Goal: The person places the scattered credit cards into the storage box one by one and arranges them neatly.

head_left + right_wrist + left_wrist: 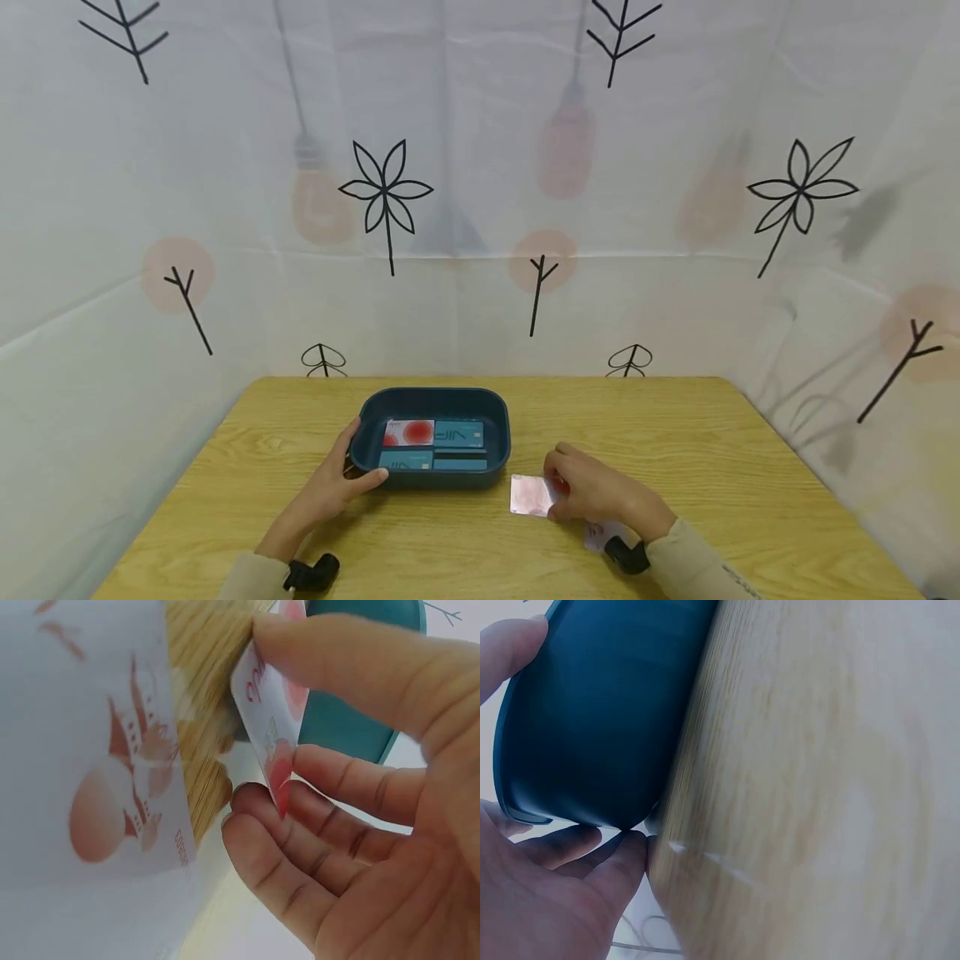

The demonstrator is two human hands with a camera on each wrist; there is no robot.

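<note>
A dark teal tray (pixel 431 479) with tall sides stands on the table. Inside lie several flat cards: a white one with red circles (pixel 408 432), teal ones lettered VIP (pixel 459 434), and one showing a dark stripe (pixel 461 460). My left hand (pixel 333 479) holds the tray's left end, thumb at the front rim, fingers against the end wall (pixel 592 735). To the tray's right, my right hand (pixel 588 487) pinches a white and red card (pixel 274 712) between thumb and fingers, tilted up. Another pale card (pixel 598 535) lies below the right wrist, partly hidden by it.
The wooden table (pixel 660 425) extends around the tray. A pale cloth (pixel 480 317) printed with plants and bulbs hangs behind and at both sides. A black wrist camera (pixel 313 573) sits on the left wrist, another (pixel 627 556) on the right.
</note>
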